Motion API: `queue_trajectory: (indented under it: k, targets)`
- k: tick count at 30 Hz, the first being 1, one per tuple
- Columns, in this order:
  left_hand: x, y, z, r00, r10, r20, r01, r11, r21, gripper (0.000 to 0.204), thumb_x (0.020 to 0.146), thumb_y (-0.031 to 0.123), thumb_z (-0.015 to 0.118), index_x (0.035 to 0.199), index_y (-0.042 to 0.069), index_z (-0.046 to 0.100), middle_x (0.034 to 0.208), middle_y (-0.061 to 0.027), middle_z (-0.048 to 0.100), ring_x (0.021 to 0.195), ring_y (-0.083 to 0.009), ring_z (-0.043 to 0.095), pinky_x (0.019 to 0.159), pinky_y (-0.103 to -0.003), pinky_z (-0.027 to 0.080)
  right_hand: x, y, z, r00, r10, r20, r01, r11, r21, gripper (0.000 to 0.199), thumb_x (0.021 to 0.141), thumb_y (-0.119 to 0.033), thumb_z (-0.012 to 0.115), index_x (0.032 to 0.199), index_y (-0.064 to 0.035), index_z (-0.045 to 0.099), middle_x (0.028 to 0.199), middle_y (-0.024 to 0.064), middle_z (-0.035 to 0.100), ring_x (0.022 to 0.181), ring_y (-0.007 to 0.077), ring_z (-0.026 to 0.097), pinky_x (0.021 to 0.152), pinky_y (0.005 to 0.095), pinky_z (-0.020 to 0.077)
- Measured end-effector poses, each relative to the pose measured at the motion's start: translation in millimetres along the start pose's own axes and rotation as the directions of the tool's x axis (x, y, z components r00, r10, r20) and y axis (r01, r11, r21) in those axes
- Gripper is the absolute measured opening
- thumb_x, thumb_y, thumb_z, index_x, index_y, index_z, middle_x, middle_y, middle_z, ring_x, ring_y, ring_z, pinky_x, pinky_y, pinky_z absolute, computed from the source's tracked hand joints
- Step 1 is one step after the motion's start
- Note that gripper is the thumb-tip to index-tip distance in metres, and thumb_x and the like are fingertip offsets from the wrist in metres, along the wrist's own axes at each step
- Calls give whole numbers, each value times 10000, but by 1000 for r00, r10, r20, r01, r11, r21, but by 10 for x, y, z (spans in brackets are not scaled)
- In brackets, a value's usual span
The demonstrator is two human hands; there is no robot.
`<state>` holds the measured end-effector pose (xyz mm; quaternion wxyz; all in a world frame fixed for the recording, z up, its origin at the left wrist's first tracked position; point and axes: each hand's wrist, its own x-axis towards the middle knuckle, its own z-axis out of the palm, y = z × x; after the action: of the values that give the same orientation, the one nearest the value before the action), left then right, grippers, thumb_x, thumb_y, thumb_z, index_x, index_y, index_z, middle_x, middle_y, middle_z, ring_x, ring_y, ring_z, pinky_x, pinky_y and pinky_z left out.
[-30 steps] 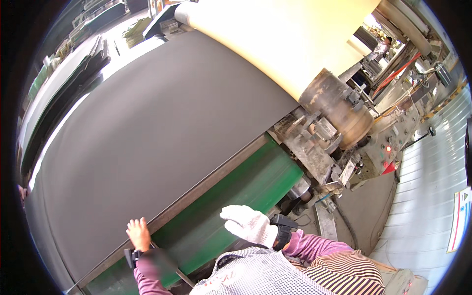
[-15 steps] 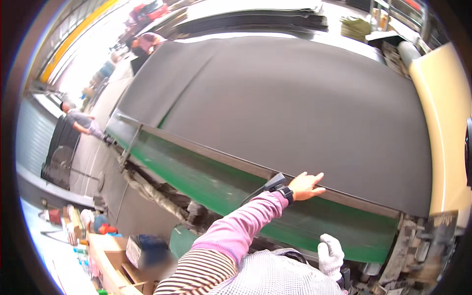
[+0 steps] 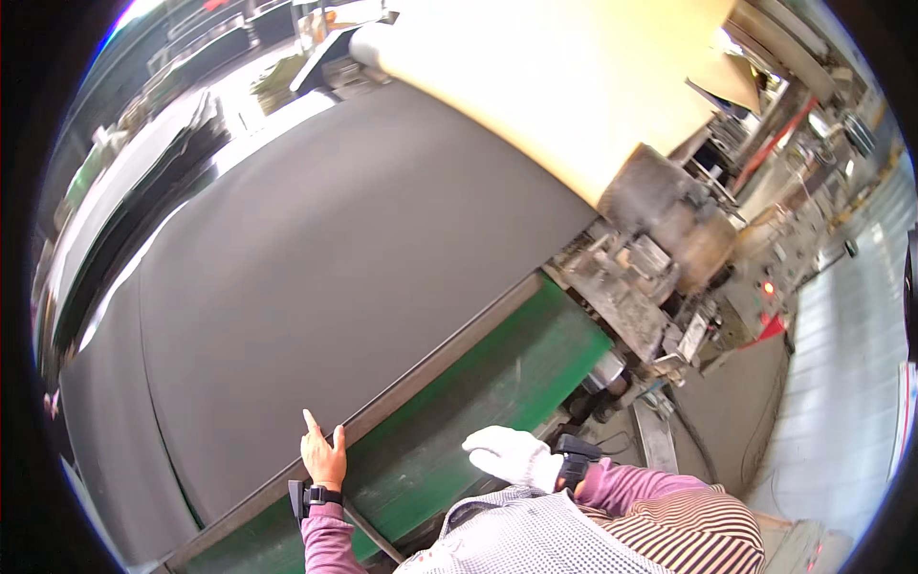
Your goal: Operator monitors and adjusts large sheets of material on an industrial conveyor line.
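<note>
A wide dark grey sheet [image 3: 325, 258] lies across the bed of a machine, with a slit between two pieces of it toward the left. At the sheet's near edge, by a long metal rail [image 3: 421, 378], is my bare left hand [image 3: 323, 457]. Its fingers are spread and hold nothing; whether they press on the sheet I cannot tell. My right hand [image 3: 512, 455], in a white knitted glove, hovers in front of my body over the green belt [image 3: 488, 383]. Its fingers are stretched out side by side, with nothing visible in them. Each wrist wears a black strapped device.
Beyond the sheet's right end, a pale yellow sheet [image 3: 535, 86] slopes up from a roller. Worn machine parts [image 3: 631, 268] and a panel with a glowing red light [image 3: 769, 287] stand on the right. Stacked dark sheets [image 3: 124, 210] lie at the far left.
The view has swung to the right, bringing the yellow sheet and machine end into full sight. My left hand stays near the rail; my gloved right hand has come in front of my body.
</note>
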<state>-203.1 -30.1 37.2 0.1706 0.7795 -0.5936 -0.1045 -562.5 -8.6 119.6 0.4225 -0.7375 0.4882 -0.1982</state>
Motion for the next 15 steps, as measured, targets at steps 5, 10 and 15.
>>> queue_trajectory:
  k: [5,10,15]
  targets:
    - [77,-41,448,986,155,60,-140,969,-205,576,916,310,582,1363,-17,426,1122,-200,617,1066,-335,560,941,-419,430,-31,108,55,999,3,46,-5,999,36,295,903,-292,551,1086,-80,643,1120,119,631,1046,286,603,921,364,476]
    - [-20,-749,128,957,286,-52,-225,842,491,224,952,209,505,1024,43,637,1060,-146,633,1065,-317,584,901,-418,473,-116,165,-48,999,39,29,-40,999,18,286,915,-282,548,1110,-90,629,1135,111,625,1067,288,592,939,371,469]
    - [-91,-783,-65,945,325,-25,-280,849,447,165,786,105,592,920,48,670,924,-91,689,943,-275,635,829,-403,513,-30,155,-161,995,66,80,-60,996,-65,319,902,-317,547,1108,-93,640,1136,113,629,1053,282,598,936,365,469]
